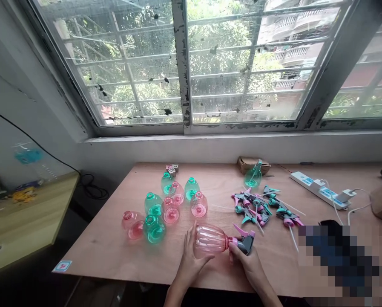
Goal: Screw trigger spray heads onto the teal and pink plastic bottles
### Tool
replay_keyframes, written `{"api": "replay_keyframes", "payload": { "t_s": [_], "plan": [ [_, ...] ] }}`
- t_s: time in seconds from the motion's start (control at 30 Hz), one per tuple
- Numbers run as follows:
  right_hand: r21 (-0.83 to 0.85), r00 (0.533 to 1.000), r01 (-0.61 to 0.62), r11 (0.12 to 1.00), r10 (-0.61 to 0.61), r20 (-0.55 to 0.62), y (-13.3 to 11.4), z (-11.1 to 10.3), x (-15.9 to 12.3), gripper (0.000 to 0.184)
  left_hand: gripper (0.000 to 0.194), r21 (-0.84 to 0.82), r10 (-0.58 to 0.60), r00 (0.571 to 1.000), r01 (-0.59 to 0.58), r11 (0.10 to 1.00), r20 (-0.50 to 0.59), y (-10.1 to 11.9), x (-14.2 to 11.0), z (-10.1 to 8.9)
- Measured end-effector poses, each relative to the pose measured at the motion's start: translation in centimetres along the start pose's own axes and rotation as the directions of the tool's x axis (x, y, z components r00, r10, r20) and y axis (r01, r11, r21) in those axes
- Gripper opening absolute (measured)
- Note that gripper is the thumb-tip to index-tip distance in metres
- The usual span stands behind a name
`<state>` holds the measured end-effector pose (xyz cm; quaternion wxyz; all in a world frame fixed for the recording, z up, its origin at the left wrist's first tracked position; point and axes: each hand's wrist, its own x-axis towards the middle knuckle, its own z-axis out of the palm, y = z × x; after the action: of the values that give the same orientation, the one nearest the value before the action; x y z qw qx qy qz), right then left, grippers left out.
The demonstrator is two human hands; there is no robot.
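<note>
Left hand (189,259) holds a pink bottle (210,238), right hand (248,262) its sprayer (247,243), bottom middle; blurry squares (344,262) hide bottom right.

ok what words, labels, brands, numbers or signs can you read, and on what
No text is readable.
White plastic power strip: blue patches, any print too small.
Blue-bordered square sticker on the wooden table: mark too blurred.
Small pale cubes: markings too small.
Ribbed pink plastic bottle: no lettering visible.

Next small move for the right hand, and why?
Probably a slight twist of the pink collar while the left hand steadies the held pink bottle: the right hand grips the spray head where it meets the bottle; its tightness isn't visible.
</note>
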<state>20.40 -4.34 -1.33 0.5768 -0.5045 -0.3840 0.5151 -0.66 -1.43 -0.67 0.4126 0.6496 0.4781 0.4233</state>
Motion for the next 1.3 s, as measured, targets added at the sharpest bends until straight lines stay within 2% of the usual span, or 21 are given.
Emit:
{"api": "replay_keyframes", "payload": {
  "t_s": [0.07, 0.23, 0.3, 0.4, 0.47, 0.67, 0.83, 1.0, 1.3],
  "plan": [
    [-0.021, 1.0, -0.006, 1.0, 0.006, 0.004, 0.4, 0.0, -0.2, 0.033, 0.097, -0.045, -0.019, 1.0, 0.019, 0.999, 0.005, -0.1, -0.2, -0.1],
    [-0.061, 1.0, -0.007, 0.998, 0.007, -0.009, 1.6, -0.3, -0.4, 0.035, 0.129, -0.284, -0.068, 0.997, 0.077, 0.956, 0.04, -0.5, -0.4, 0.1],
    [-0.079, 1.0, -0.004, 0.997, 0.005, 0.012, 1.7, -0.3, -0.3, 0.034, 0.124, -0.355, -0.074, 0.997, 0.072, 0.932, 0.009, -0.6, -0.3, 0.1],
    [-0.097, 1.0, 0.003, 0.995, 0.0, 0.032, 1.4, -0.3, -0.4, 0.032, 0.103, -0.342, -0.089, 0.996, 0.089, 0.936, 0.014, -0.4, -0.2, -0.1],
    [-0.092, 1.0, 0.005, 0.996, -0.003, 0.026, 1.1, -0.3, -0.5, 0.031, 0.098, -0.324, -0.093, 0.995, 0.101, 0.941, 0.038, -0.2, -0.1, -0.2],
    [-0.029, 1.0, -0.005, 1.0, 0.005, 0.01, 1.0, -0.6, -0.8, 0.032, 0.098, -0.307, -0.083, 0.995, 0.098, 0.947, 0.061, 0.6, -0.4, -0.1],
    [-0.022, 0.999, 0.007, 1.0, -0.007, 0.035, 0.9, -0.5, -0.8, 0.031, 0.109, -0.351, -0.09, 0.994, 0.108, 0.93, 0.067, 0.2, -0.6, -0.1],
    [0.012, 0.999, 0.016, 1.0, -0.016, 0.031, 0.8, -0.3, -0.8, 0.032, 0.099, -0.385, -0.094, 0.991, 0.124, 0.914, 0.097, -0.2, -0.3, -0.2],
    [0.048, 0.999, 0.037, 0.998, -0.038, 0.01, 1.0, -0.2, -0.2, 0.033, 0.108, -0.355, -0.079, 0.991, 0.112, 0.928, 0.106, 0.1, -0.2, -0.2]
  ]
}}
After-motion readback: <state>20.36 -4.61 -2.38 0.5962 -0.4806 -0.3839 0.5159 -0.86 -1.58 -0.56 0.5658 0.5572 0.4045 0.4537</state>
